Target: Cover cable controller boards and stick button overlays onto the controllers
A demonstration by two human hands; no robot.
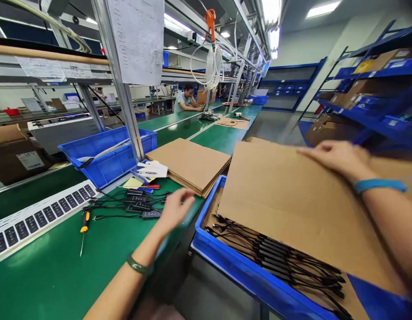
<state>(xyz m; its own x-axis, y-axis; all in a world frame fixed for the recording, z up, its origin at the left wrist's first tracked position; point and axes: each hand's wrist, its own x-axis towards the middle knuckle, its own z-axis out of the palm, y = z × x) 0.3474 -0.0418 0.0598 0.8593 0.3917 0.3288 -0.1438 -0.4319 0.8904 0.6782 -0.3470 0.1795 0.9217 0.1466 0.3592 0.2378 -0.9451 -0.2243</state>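
A large brown cardboard sheet (286, 195) lies slanted over a blue plastic tray (226, 271), hiding much of its inside. My right hand (342, 158), with a blue band at the wrist, grips the sheet near its far edge; motion blurs it slightly. Below the sheet's near edge, a row of black cable devices (276, 255) shows on cardboard in the tray. My left hand (177, 206) hovers over the bench edge, thumb and fingers apart, holding nothing. Beside it on the green bench are several black cabled devices (137, 202). A stack of cardboard sheets (192, 162) stands just beyond.
A yellow-handled screwdriver (85, 222) lies left, near a white strip holding several black modules (41, 220). A blue bin (109, 155) stands by a metal post (122, 98). An orange tool (210, 22) hangs overhead. A person (186, 100) sits farther back. Blue shelves (376, 102) stand right.
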